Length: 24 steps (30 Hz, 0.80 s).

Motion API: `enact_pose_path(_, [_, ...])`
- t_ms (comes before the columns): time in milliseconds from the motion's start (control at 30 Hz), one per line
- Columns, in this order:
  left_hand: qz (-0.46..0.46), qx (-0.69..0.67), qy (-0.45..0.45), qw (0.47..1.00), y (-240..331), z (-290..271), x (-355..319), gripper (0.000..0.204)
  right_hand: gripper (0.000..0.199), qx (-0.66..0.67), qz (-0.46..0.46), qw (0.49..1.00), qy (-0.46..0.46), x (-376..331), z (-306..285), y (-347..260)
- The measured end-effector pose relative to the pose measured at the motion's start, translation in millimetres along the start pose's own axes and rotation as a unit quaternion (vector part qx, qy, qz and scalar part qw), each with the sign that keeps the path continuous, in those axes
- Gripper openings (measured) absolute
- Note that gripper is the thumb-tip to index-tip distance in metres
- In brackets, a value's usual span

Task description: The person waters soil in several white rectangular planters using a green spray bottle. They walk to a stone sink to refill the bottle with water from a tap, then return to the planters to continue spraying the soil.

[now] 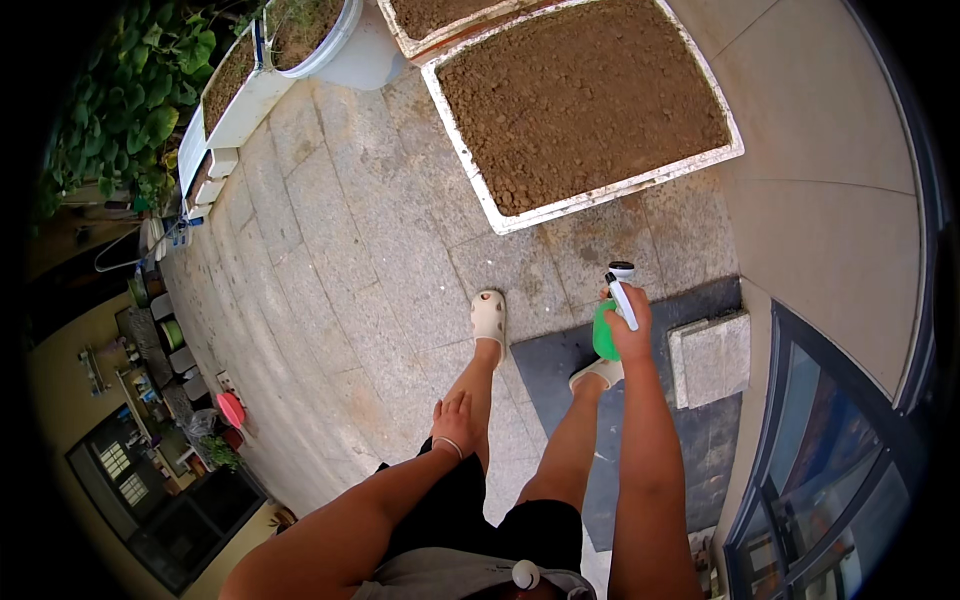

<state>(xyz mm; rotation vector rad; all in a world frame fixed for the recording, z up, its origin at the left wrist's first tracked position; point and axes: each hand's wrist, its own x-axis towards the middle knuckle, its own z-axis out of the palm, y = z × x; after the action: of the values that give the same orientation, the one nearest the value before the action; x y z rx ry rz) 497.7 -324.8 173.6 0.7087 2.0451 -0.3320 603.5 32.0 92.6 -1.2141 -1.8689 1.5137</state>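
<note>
My right hand [630, 325] is closed round the white handle of a green spray bottle [604, 332]. A round white and dark head [621, 269] tops the bottle and points away from me. The bottle hangs above the dark grey slab, short of a white foam box [497, 215] filled with loose brown soil [590, 100]. My left hand [455, 425] lies flat on my left leg near the knee, fingers stretched out, holding nothing.
Beige clogs [488, 318] stand on grey paving [340, 250]. Another soil box [440, 12], a white bucket [350, 50] and leafy plants [130, 100] are at the far side. To the right are pale stone slabs [710, 360] and a glass door [810, 450].
</note>
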Motion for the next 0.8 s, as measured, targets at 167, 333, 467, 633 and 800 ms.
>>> enact_pose_path(167, [0.008, -0.005, -0.003, 1.000, 1, 0, 2, 0.075, 0.038, -0.060, 0.028, 0.996, -0.054, -14, -8, 14])
enact_pose_path(333, [0.012, 0.002, 0.002, 1.000, 0, 2, 1, 0.074, 0.036, -0.049, -0.020, 0.997, -0.060, -18, -14, 15])
enact_pose_path(467, [0.014, 0.002, 0.002, 1.000, 3, 3, 2, 0.073, 0.037, -0.054, -0.005, 0.996, -0.069, -22, -17, 21])
enact_pose_path(633, [0.017, 0.013, 0.000, 1.000, 6, 2, 1, 0.072, 0.035, -0.034, -0.037, 0.998, -0.043, -23, -15, 14])
enact_pose_path(800, [0.017, 0.021, 0.004, 1.000, 7, 6, 4, 0.070, 0.033, -0.028, -0.010, 1.000, -0.002, -29, -18, 22])
